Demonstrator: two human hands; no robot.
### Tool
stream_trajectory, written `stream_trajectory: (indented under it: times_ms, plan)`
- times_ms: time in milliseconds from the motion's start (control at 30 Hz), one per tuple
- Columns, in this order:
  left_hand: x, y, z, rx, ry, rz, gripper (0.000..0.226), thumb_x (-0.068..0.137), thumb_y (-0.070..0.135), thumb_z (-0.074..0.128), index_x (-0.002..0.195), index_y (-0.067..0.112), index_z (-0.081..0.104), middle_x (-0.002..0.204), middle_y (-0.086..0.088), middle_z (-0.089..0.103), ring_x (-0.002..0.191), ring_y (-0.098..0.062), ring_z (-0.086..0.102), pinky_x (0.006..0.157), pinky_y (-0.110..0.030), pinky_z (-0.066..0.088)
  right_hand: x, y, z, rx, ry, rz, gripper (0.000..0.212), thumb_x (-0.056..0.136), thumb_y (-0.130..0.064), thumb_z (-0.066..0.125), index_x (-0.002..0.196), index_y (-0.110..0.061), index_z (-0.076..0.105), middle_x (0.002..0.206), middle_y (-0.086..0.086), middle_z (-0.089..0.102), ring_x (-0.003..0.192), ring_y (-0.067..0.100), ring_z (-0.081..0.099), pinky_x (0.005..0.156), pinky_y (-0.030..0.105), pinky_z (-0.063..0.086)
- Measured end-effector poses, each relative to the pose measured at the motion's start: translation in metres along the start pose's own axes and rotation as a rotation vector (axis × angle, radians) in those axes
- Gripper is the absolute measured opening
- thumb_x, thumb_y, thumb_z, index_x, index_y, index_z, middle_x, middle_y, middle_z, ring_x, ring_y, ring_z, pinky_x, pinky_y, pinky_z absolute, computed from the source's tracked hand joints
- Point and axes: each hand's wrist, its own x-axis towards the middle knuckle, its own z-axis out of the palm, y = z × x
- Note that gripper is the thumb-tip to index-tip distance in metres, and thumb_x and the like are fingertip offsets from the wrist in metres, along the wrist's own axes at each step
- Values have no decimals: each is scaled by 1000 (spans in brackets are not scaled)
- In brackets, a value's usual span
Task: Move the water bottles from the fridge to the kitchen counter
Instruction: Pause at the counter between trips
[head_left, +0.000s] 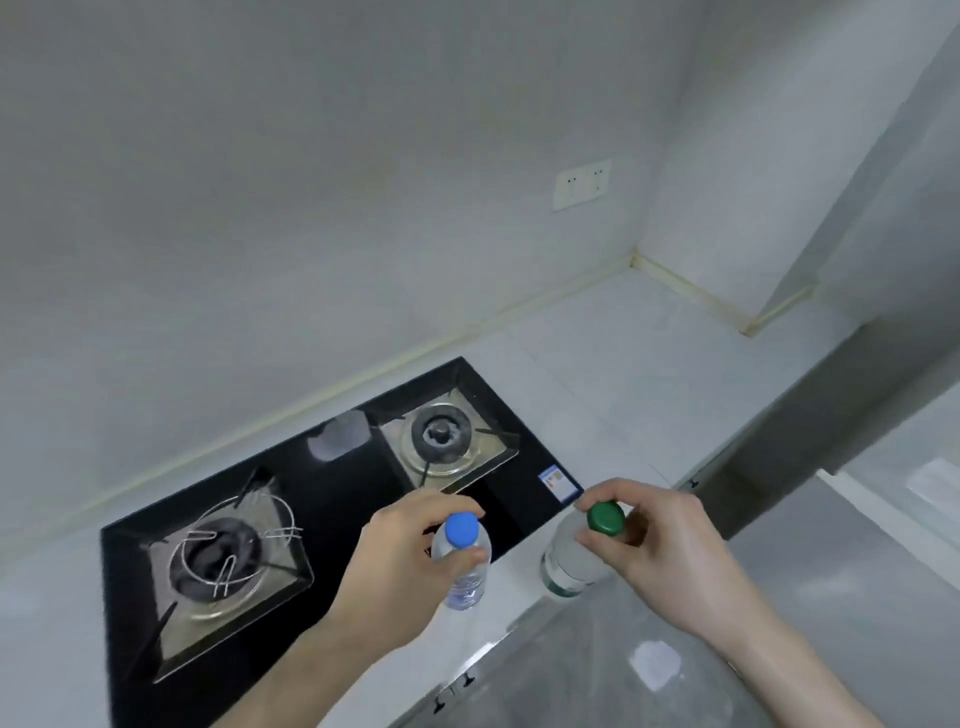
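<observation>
A clear water bottle with a blue cap (463, 530) stands upright near the front edge of the white kitchen counter (623, 374). My left hand (400, 566) grips its neck just under the cap. Beside it on the right stands a second clear bottle with a green cap (605, 517) and a green label band. My right hand (665, 551) pinches that bottle at the cap and neck. Whether the bottle bases touch the counter I cannot tell. The fridge is out of view.
A black two-burner gas hob (332, 499) is set into the counter left of the bottles. A wall socket (582, 184) sits on the back wall. The counter runs back right into a corner. Glossy grey floor (779, 597) lies below the counter's front edge.
</observation>
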Motion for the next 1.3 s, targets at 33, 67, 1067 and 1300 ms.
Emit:
stream_trajectory:
  times_ms: [33,67,1067,1300]
  plan:
    - [-7,-9,-14,2,33,-21,34,78,20,89,101,39,74,102,20,68,102,-9,66,88,-34,57,7,-11,12,-4,-34,-31,20,84,-31,84,91,-44,71,62,-17,58,55,9,51,55,16,41]
    - [-15,-17,-26,14,58,-38,33,79,20,88,102,38,73,102,19,68,101,-9,66,87,-34,58,14,-20,24,-10,-67,-57,21,84,-31,85,91,-44,71,62,-19,58,56,9,51,55,14,40]
    - [-304,-82,-148,202,1093,-782,28,80,29,86,99,44,73,103,25,66,81,-9,66,69,-33,58,43,-264,278,-9,-987,-848,17,88,-35,81,97,-45,72,89,-27,70,82,-1,67,74,19,55]
    - [-375,-98,-181,368,1148,-872,27,77,37,87,98,47,72,93,30,63,90,-2,55,71,-19,45,-11,-320,331,-2,-1040,-913,16,86,-30,83,93,-39,73,78,-36,63,64,3,59,63,10,44]
